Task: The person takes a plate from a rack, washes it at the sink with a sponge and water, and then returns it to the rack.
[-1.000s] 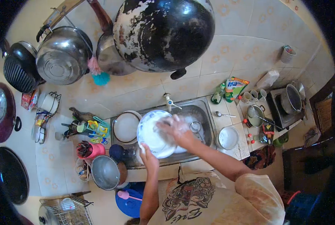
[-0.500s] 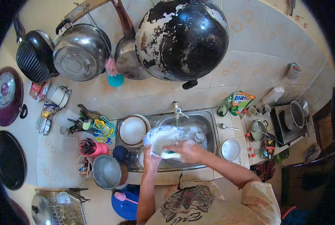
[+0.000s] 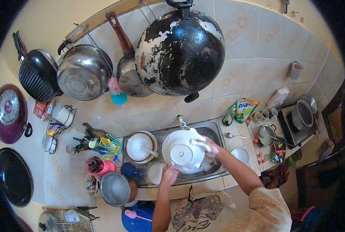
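My left hand (image 3: 169,176) grips the near edge of a white bowl (image 3: 176,139), which is tilted over the sink (image 3: 218,129) so that its underside and foot ring show. At the bowl's right side my right hand (image 3: 211,147) presses a foamy, whitish sponge (image 3: 199,142) against the outside. Foam covers much of the sponge and some of the fingers. Behind the bowl is the faucet (image 3: 181,120). Left of it, a stack of white dishes (image 3: 135,144) sits on the drainboard with a pale spoon (image 3: 149,152) lying in the top one.
A metal pot (image 3: 115,188) and a pink container (image 3: 106,166) stand left of the sink. On the right counter are a white bowl (image 3: 240,154), a ladle (image 3: 236,135), a detergent pouch (image 3: 245,110) and a stove (image 3: 292,127). A large wok (image 3: 180,54) hangs above.
The bowl has been turned over, from its blue-patterned inside to its underside. My right hand has moved with the sponge from the near rim to the right side. The view has shifted slightly.
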The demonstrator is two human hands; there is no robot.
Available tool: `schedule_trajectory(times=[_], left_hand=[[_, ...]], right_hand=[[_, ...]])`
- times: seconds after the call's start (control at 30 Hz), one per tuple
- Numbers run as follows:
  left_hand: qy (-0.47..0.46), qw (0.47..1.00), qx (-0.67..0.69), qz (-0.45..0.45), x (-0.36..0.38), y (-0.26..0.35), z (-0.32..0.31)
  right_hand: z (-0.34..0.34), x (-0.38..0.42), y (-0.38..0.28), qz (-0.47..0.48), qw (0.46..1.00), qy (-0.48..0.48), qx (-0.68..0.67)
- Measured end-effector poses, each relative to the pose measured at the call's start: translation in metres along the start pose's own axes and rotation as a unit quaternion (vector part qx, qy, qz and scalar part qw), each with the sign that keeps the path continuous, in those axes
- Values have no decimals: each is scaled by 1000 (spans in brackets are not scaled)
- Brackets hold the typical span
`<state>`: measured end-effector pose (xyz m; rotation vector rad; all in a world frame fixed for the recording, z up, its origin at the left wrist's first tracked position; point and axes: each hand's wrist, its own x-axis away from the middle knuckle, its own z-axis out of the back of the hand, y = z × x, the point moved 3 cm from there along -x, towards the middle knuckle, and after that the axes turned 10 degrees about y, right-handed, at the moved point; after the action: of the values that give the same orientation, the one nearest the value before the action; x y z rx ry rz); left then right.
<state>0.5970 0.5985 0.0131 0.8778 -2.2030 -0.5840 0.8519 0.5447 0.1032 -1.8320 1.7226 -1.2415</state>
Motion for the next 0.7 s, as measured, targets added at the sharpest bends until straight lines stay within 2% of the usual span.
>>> schedule_trajectory(times=[0.07,0.1,0.13,0.2,0.23,0.27,0.33,0.37,0.4,0.47,0.5,0.53,0.6,0.63,0.7], left_hand=[[-17,1000,22,-7,8,7,-11],[-2,1000,-1,-26,15,14,-22],[14,999,-23,-46,20,19,-27],[20,998,-26,-60,21,22,-28],[21,997,-29,-73,23,23,-29],[22,997,-29,-73,25,24,-30],[42,996,-9,-80,33,31,-33],[41,996,-10,-84,37,36,-37],[47,992,-57,-99,42,43,-45],[61,987,-99,-111,48,44,-49],[66,981,-135,-124,47,42,-52],[69,973,-171,-136,47,39,-55],[72,964,-204,-153,50,37,-64],[81,963,-202,-161,53,37,-68],[92,960,-202,-170,61,39,-75]], right_hand=[[21,-4,12,10,981,122,148],[24,-5,23,50,986,147,61],[31,-12,40,46,987,144,61],[53,-23,56,194,925,293,149],[39,-9,44,254,899,321,151],[29,-2,31,254,900,321,151],[23,14,11,239,871,427,52],[15,26,-6,310,803,462,213],[8,31,-12,312,804,459,213],[-15,44,-16,418,774,343,330],[-25,47,-13,439,744,279,420],[-46,50,-11,467,726,266,430],[-77,66,-16,449,680,228,533],[-78,66,-17,451,679,228,533],[-85,67,-15,510,610,182,579]])
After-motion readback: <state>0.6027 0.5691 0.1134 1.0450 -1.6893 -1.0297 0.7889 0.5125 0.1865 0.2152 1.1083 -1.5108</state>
